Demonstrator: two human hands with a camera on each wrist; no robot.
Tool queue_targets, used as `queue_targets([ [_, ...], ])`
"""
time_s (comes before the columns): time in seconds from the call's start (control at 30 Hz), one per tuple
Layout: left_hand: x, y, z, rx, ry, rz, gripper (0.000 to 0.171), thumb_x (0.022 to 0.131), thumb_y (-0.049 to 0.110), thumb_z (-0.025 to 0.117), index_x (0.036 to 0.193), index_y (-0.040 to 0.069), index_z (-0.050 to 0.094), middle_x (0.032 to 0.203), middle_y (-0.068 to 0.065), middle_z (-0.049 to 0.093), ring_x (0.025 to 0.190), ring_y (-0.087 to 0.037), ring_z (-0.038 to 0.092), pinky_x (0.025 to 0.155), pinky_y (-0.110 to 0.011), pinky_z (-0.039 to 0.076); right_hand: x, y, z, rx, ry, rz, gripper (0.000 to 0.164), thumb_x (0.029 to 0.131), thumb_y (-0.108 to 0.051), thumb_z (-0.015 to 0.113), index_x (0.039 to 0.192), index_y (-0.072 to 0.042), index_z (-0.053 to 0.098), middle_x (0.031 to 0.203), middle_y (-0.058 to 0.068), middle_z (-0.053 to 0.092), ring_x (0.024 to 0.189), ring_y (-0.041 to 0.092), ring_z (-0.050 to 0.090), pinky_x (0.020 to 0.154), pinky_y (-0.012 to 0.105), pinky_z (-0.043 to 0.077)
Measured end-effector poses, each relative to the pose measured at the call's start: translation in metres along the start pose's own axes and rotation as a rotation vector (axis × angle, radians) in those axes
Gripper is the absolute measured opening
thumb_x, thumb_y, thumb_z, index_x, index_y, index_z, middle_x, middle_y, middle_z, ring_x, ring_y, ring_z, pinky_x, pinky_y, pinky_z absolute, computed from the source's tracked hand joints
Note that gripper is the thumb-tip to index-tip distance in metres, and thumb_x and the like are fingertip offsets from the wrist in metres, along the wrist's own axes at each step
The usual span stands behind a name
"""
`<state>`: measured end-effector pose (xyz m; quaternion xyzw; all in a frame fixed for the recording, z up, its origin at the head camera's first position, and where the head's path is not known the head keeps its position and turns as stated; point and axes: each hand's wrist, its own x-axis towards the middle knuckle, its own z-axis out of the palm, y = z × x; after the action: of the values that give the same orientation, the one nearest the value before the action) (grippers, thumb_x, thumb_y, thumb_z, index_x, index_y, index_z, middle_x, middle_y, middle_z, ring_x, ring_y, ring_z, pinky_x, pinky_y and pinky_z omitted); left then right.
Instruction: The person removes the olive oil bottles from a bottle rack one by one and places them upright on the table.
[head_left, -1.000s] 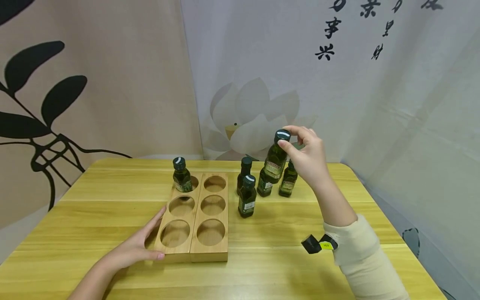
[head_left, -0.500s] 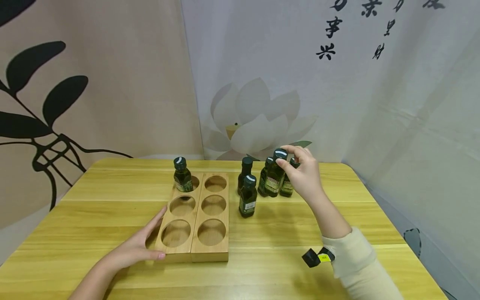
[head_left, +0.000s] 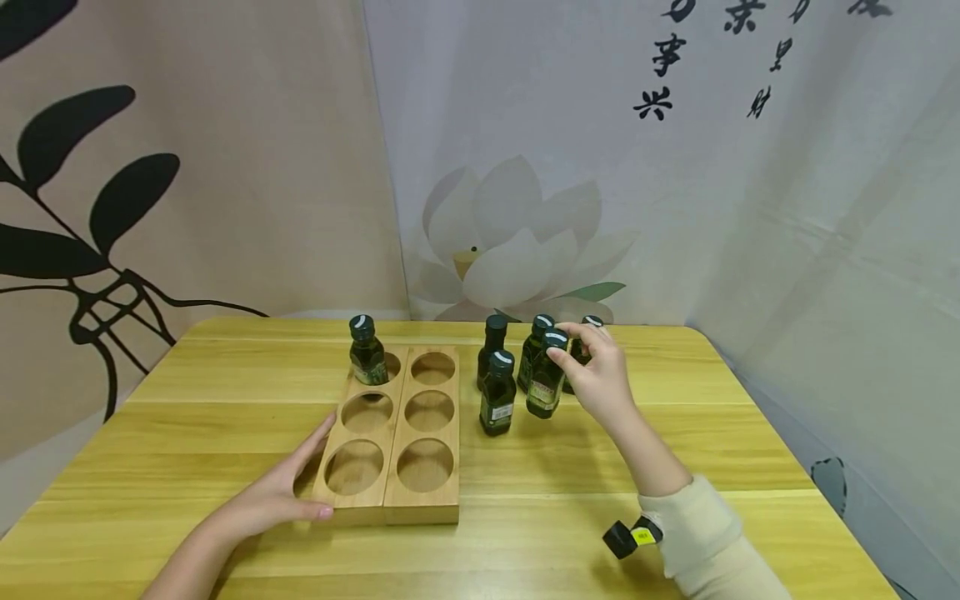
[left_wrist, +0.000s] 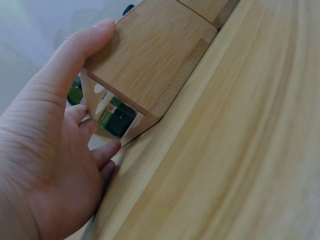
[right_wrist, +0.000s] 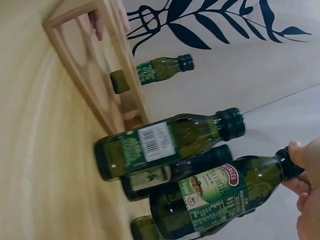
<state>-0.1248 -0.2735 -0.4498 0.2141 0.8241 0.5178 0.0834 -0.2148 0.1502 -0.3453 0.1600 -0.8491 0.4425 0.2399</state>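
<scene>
My left hand grips the near left corner of a wooden rack, thumb at its front face and fingers along its open left side. Two rows of round holes run along the rack's top. One small olive oil bottle stands in the far left hole. To the right of the rack, my right hand pinches another olive oil bottle by its dark cap, between thumb and fingers. This bottle's green label faces the right wrist camera.
Several more bottles stand close by: one with a barcode label, a slimmer dark bottle, one behind the held bottle, and one partly hidden by the right hand. A printed cloth hangs behind the wooden table.
My right hand has brought the held bottle down and slightly left, from above the group to in front of the rear bottles. The left hand keeps its place on the rack.
</scene>
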Motion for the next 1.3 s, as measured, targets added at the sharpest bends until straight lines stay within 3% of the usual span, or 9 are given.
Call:
queue_targets([
  [0.17, 0.0, 0.001, 0.0, -0.001, 0.001, 0.001, 0.113, 0.073, 0.009, 0.079, 0.156, 0.018, 0.002, 0.153, -0.032, 0.004, 0.133, -0.059, 0.007, 0.09, -0.08, 0.007, -0.008, 0.009, 0.006, -0.003, -0.002, 0.016, 0.031, 0.082, -0.01, 0.075, 0.111, -0.001, 0.067, 0.084, 0.008, 0.055, 0.077, 0.025, 0.04, 0.064, 0.032, 0.034],
  [0.4, -0.001, 0.0, 0.0, 0.003, -0.006, 0.004, 0.112, 0.074, 0.01, 0.078, 0.155, 0.018, 0.002, 0.153, -0.032, 0.003, 0.132, -0.06, 0.008, 0.09, -0.081, 0.007, -0.016, 0.022, 0.015, 0.007, -0.008, 0.015, 0.032, 0.081, -0.009, 0.076, 0.11, 0.0, 0.067, 0.098, 0.009, 0.064, 0.079, 0.02, 0.045, 0.068, 0.036, 0.041],
  [0.63, 0.0, 0.001, 0.0, -0.002, -0.009, -0.006, 0.112, 0.075, 0.01, 0.078, 0.155, 0.017, 0.001, 0.154, -0.031, 0.001, 0.133, -0.06, 0.006, 0.089, -0.081, 0.007, -0.019, 0.026, 0.019, 0.046, -0.009, 0.043, 0.031, 0.083, -0.011, 0.074, 0.112, -0.001, 0.066, 0.1, 0.008, 0.064, 0.081, 0.021, 0.043, 0.071, 0.036, 0.04],
  [1.07, 0.0, 0.0, 0.0, -0.004, -0.009, -0.015, 0.112, 0.075, 0.01, 0.078, 0.155, 0.021, 0.001, 0.154, -0.031, 0.002, 0.134, -0.058, 0.007, 0.09, -0.08, 0.007, -0.017, 0.028, 0.012, 0.016, -0.067, 0.068, 0.036, 0.084, -0.019, 0.075, 0.116, -0.004, 0.066, 0.104, 0.01, 0.062, 0.086, 0.024, 0.049, 0.076, 0.046, 0.047],
  [1.3, 0.0, -0.001, 0.0, 0.002, -0.003, -0.016, 0.113, 0.074, 0.009, 0.079, 0.156, 0.02, 0.002, 0.153, -0.031, 0.005, 0.133, -0.058, 0.008, 0.09, -0.08, 0.007, -0.011, 0.022, 0.007, 0.018, -0.057, 0.051, 0.038, 0.086, -0.028, 0.073, 0.116, -0.005, 0.065, 0.105, 0.006, 0.062, 0.082, 0.022, 0.046, 0.069, 0.042, 0.042],
])
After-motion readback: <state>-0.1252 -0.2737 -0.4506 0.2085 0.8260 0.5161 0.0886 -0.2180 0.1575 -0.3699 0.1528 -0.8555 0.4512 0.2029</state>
